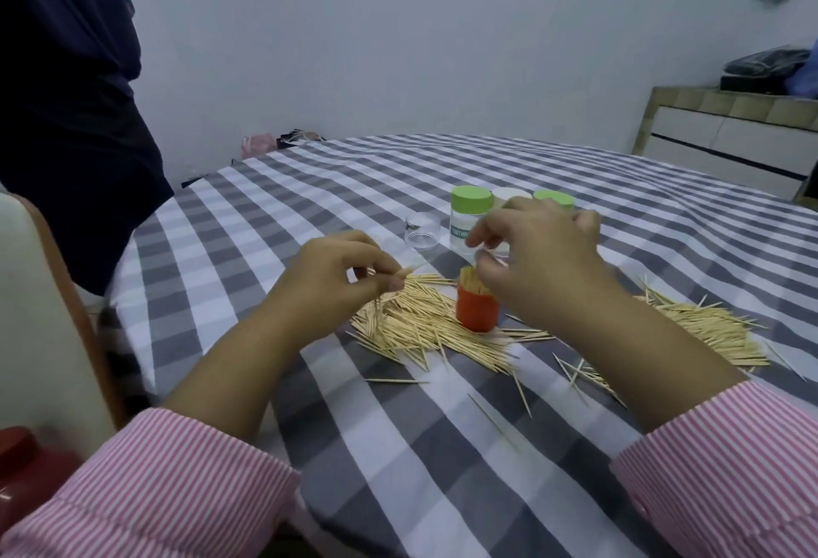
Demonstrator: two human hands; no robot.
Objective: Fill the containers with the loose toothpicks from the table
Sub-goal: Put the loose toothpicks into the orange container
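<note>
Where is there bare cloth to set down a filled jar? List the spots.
Bare cloth lies near the table edge between the two sleeves, and on the far stretch beyond the green-lidded jars. It is crowded around the red container, with toothpick piles left and right.

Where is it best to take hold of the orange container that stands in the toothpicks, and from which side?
Grip the orange container by its bare round wall, low down, from the near side. It stands upright and toothpicks stick up out of its open top, so fingers from above would probably knock them. The right hand hovers over it.
</note>
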